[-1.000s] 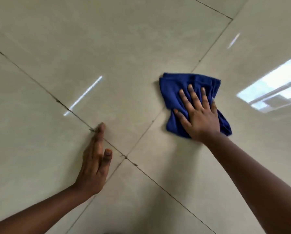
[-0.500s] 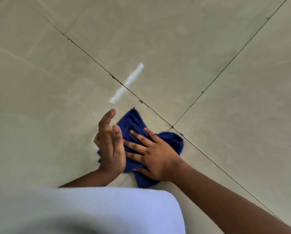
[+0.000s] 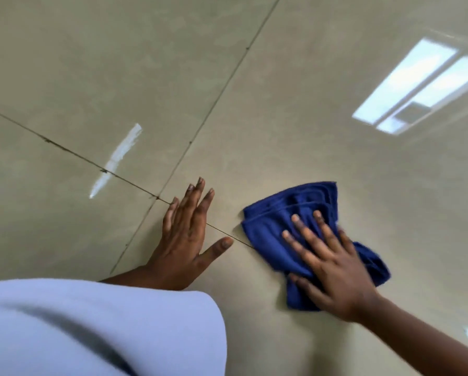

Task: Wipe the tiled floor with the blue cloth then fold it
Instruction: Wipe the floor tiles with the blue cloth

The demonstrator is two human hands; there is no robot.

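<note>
A bunched blue cloth (image 3: 289, 213) lies on the glossy beige tiled floor (image 3: 281, 90), right of centre. My right hand (image 3: 333, 267) presses flat on the cloth with fingers spread and straight, covering its near part. My left hand (image 3: 186, 237) rests flat on the bare tile just left of the cloth, fingers straight, thumb stretched toward the cloth, holding nothing. A dark grout line runs under the left hand toward the cloth.
Grout lines cross near the left hand's fingertips (image 3: 156, 198). A light-coloured garment (image 3: 97, 327) fills the lower left. Bright window reflections (image 3: 417, 85) shine on the tiles at the upper right.
My right hand has slid the cloth to the right, away from my left hand. My left hand, raised at the cloth before, now lies flat on the tile.
</note>
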